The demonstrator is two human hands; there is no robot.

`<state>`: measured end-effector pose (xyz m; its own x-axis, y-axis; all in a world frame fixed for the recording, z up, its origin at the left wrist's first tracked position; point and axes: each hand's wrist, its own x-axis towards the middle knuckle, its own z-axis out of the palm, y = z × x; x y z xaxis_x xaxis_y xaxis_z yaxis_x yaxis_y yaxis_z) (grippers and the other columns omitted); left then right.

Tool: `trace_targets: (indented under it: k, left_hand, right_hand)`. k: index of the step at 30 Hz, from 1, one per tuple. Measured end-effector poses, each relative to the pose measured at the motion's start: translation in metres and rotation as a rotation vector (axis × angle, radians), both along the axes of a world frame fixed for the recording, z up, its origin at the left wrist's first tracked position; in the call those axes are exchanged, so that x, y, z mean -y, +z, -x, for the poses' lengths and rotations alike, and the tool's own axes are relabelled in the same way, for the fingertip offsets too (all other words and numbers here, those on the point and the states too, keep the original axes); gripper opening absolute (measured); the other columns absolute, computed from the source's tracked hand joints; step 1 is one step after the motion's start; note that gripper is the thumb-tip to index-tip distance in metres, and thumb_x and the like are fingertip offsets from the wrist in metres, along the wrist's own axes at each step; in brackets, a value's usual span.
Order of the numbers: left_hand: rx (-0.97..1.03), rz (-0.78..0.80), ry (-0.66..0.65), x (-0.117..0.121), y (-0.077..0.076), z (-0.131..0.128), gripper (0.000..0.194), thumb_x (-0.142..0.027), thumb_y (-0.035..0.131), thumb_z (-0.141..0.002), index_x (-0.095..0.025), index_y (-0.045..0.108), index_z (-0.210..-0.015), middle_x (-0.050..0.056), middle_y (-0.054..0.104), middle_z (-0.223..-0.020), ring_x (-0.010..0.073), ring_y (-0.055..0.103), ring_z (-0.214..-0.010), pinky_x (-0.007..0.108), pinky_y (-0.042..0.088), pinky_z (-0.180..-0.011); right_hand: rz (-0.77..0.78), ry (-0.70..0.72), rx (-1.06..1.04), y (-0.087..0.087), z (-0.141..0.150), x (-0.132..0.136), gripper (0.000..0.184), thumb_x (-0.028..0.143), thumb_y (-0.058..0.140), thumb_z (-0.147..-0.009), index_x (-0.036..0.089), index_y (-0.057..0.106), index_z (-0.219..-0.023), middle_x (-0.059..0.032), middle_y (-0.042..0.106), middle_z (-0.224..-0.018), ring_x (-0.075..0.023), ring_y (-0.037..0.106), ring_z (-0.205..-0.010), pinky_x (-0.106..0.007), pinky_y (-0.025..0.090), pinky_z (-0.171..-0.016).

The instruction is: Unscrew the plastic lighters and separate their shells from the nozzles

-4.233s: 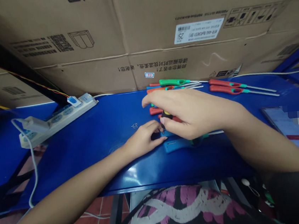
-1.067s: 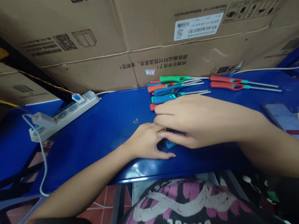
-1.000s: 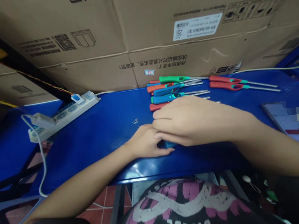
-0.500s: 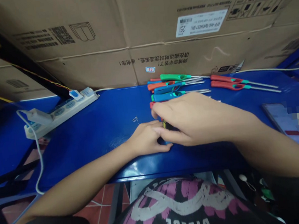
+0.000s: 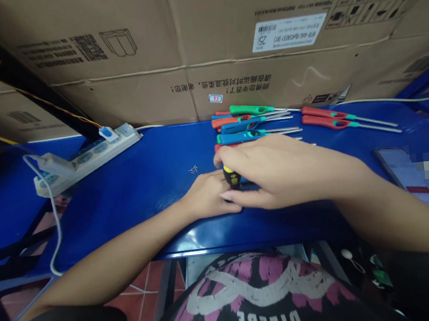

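My right hand [image 5: 277, 172] is closed around a small screwdriver with a black and yellow handle [image 5: 232, 175], held upright near the middle of the blue table [image 5: 144, 183]. My left hand [image 5: 208, 197] lies right beside it with fingers curled, pressing down on something that both hands hide. Just behind my hands lies a row of long-nosed lighters [image 5: 247, 124] with red, blue and green handles.
Two red lighters [image 5: 333, 120] lie further right. A white power strip [image 5: 84, 161] with a plugged charger sits at the left. A few tiny screws [image 5: 193, 169] lie near my left hand. A phone [image 5: 411, 175] rests at the right edge. Cardboard boxes [image 5: 206, 44] wall off the back.
My right hand has risen a little, so the black and yellow screwdriver handle now shows between its fingers. The blue piece seen under my hands earlier is now covered.
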<state>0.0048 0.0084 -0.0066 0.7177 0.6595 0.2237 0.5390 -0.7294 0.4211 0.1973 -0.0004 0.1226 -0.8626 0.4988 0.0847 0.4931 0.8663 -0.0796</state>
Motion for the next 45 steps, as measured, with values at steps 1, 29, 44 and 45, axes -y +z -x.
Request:
trace_targets:
  k: [1,29,44,45]
  left_hand:
    - [-0.002,-0.003,0.0,-0.0002,-0.0003,0.0001,0.02,-0.038,0.069,-0.078,-0.02,0.068,-0.087,0.006,0.073,-0.095,0.0257,0.068,-0.092,0.037,0.056,-0.08]
    - [0.044,-0.002,-0.112,-0.0027,-0.0021,0.0061,0.021,-0.037,0.063,-0.087,-0.019,0.069,-0.096,0.006,0.074,-0.097,0.0241,0.07,-0.095,0.035,0.057,-0.083]
    - [0.048,-0.107,-0.165,-0.0057,-0.0007,0.008,0.027,-0.044,0.063,-0.091,-0.018,0.071,-0.093,0.006,0.074,-0.089,0.0227,0.07,-0.085,0.032,0.055,-0.073]
    - [0.044,-0.103,-0.167,-0.0059,-0.0011,0.0082,0.027,-0.044,0.063,-0.091,-0.019,0.071,-0.094,0.006,0.074,-0.09,0.0226,0.07,-0.086,0.032,0.055,-0.074]
  right_hand:
    - [-0.003,0.0,0.017,-0.0003,-0.0002,-0.0005,0.022,0.032,0.047,-0.097,0.014,0.059,-0.103,-0.0077,0.067,-0.082,-0.0186,0.055,-0.065,-0.03,0.028,-0.057]
    - [0.065,-0.004,-0.008,0.0042,-0.0006,-0.0036,0.027,0.037,0.043,-0.099,0.015,0.059,-0.101,-0.0077,0.066,-0.085,-0.0174,0.051,-0.067,-0.03,0.025,-0.058]
    - [-0.022,-0.029,-0.011,0.0021,-0.0038,-0.0054,0.028,0.035,0.044,-0.099,0.014,0.061,-0.104,-0.0078,0.069,-0.085,-0.019,0.057,-0.068,-0.031,0.029,-0.06]
    - [-0.018,-0.033,0.008,0.0025,-0.0041,-0.0053,0.029,0.036,0.043,-0.1,0.014,0.062,-0.1,-0.007,0.068,-0.082,-0.0186,0.056,-0.066,-0.031,0.028,-0.059]
